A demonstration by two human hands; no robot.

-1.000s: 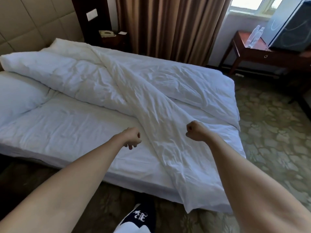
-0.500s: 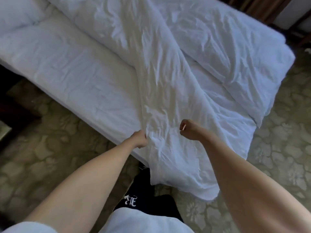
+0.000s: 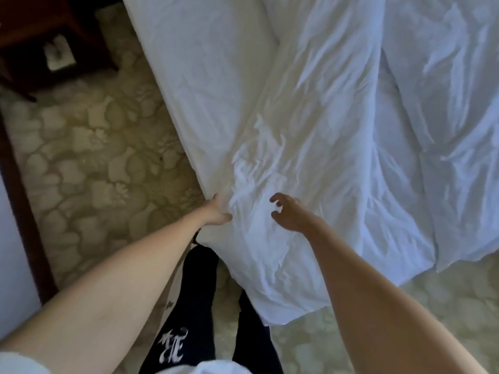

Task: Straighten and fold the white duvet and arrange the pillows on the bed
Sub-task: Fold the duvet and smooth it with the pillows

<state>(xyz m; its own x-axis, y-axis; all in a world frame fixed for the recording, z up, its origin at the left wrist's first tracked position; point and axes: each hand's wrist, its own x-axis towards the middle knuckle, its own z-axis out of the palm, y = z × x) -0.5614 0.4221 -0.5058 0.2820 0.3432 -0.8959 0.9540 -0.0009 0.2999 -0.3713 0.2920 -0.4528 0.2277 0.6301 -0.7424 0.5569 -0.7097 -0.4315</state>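
Note:
The white duvet [image 3: 337, 147] lies crumpled in a long diagonal band across the bed [image 3: 205, 76], and its near corner hangs over the bed's edge down to the floor. My left hand [image 3: 216, 210] is at the duvet's left edge near the mattress side, its fingertips tucked under the fabric fold and its thumb against the cloth. My right hand [image 3: 289, 211] hovers just over the wrinkled duvet with fingers spread and bent, holding nothing. No pillow is in view.
Patterned beige carpet [image 3: 89, 163] covers the floor left of the bed. A dark wooden piece of furniture [image 3: 54, 36] stands at the top left, and a dark wood strip [image 3: 21, 184] runs along the left wall. My legs in dark trousers [image 3: 199, 306] stand against the bed's edge.
My view has tilted down and moved closer to the bed's edge. My left hand has gone to the duvet's left edge and under its fold. My right fist has opened above the duvet.

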